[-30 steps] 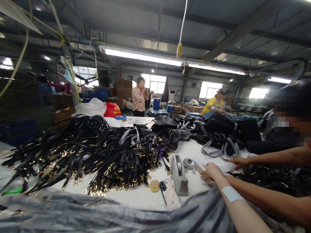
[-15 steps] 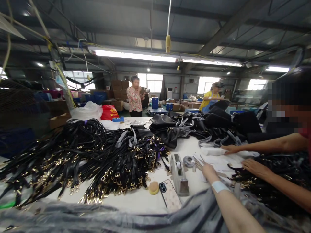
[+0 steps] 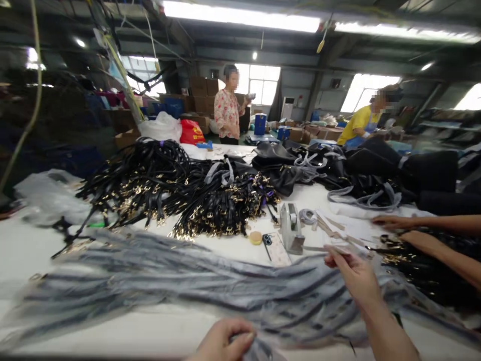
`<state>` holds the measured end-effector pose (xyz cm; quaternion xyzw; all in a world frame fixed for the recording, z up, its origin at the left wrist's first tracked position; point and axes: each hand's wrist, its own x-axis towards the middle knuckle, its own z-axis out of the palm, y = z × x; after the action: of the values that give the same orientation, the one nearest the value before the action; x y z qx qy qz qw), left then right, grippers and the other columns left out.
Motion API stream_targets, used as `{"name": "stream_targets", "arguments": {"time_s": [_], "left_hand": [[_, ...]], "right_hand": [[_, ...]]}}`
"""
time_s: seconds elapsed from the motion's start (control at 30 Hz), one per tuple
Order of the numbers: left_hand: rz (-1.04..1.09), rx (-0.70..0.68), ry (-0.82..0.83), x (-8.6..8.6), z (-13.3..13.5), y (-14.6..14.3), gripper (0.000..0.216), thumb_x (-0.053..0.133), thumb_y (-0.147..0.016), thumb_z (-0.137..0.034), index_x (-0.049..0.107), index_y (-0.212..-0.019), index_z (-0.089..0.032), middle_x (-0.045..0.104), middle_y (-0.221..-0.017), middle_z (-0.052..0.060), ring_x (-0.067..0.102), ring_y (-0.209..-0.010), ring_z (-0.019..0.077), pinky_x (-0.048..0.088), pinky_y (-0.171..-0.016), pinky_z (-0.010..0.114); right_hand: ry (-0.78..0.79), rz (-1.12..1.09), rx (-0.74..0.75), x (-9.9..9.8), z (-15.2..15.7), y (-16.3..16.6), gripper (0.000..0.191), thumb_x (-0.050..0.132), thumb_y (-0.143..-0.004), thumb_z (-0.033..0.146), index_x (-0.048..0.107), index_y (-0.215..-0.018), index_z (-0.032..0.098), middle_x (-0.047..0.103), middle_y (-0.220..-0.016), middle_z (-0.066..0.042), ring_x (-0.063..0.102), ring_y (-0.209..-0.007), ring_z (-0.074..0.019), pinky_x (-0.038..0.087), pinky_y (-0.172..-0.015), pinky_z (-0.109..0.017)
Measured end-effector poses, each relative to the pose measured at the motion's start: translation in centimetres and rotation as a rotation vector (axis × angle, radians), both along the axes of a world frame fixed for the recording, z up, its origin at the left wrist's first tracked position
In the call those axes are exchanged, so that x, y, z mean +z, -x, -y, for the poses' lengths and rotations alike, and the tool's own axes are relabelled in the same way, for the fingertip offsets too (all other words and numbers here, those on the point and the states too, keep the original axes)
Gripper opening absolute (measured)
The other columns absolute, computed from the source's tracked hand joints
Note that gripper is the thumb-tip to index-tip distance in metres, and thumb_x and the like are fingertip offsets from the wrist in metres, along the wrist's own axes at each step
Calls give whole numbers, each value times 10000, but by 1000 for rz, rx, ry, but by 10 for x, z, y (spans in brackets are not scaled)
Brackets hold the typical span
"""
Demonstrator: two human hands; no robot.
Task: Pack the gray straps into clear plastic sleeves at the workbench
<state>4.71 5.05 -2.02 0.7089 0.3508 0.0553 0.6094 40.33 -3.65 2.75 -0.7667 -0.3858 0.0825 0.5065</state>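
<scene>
1. The grey wrapped straps (image 3: 180, 281) lie in a long, blurred bundle across the near edge of the white surface (image 3: 22, 245), running from far left toward my right side.
2. My left hand (image 3: 221, 341) sits at the bottom edge, curled closed around the near end of that bundle.
3. My right hand (image 3: 355, 273) is raised just above the bundle's right part, thumb and fingertips pinched on a thin pale strip (image 3: 319, 248); what it is made of I cannot tell.
4. The risk, as I judge it: the bundle is loose and slippery-looking, so a tug with my left hand could drag it off the near edge or sweep it into the things beyond.
5. Just past it lie a phone (image 3: 276, 249), a small round tan pad (image 3: 256, 237) and a tape dispenser (image 3: 291, 233); the phone is nearest and could be knocked or buried.
6. To my right a co-worker's two hands (image 3: 387, 220) work near more pale strips; my reach could cross theirs.
7. Farther on, a heap of black straps with gold hardware (image 3: 188, 195) spreads over the middle; its clips could snag the grey wrapping.
8. Beyond are dark bags (image 3: 338, 165), and two people stand or work at the back.
</scene>
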Motion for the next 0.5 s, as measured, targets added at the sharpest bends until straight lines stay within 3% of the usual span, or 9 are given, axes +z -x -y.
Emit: {"name": "stream_targets", "arguments": {"time_s": [0.1, 0.23, 0.37, 0.5], "left_hand": [[-42, -72, 90, 18, 21, -11, 525, 549, -811, -577, 734, -952, -106, 653, -735, 34, 516, -625, 136, 444, -580, 220], [-84, -81, 221, 16, 26, -7, 538, 511, -847, -594, 716, -975, -113, 529, -602, -19, 404, -509, 93, 359, -502, 202], [-96, -112, 264, 7, 31, 2, 584, 462, -877, -626, 700, -1040, -118, 569, -649, 0, 446, -496, 98, 357, -489, 210], [-91, -142, 242, 6, 36, 2, 621, 442, -874, -655, 692, -1080, -126, 608, -691, 18, 493, -511, 110, 391, -515, 226]], "right_hand": [[-102, -97, 134, -5, 44, 69, 271, 665, -842, 437, 745, -928, 193, 664, -749, -22, 624, -733, -170, 526, -679, -258], [-237, -260, 214, -20, 83, 140, 117, 688, -856, 308, 749, -901, 218, 686, -865, -37, 632, -797, -178, 532, -661, -246], [-160, -324, 198, -30, 101, 184, 135, 715, -840, 289, 749, -943, 209, 729, -863, -49, 674, -749, -199, 579, -644, -271], [-180, -211, 234, -27, 105, 202, 154, 725, -832, 220, 739, -981, 259, 747, -880, -5, 688, -745, -171, 588, -707, -249]]}}
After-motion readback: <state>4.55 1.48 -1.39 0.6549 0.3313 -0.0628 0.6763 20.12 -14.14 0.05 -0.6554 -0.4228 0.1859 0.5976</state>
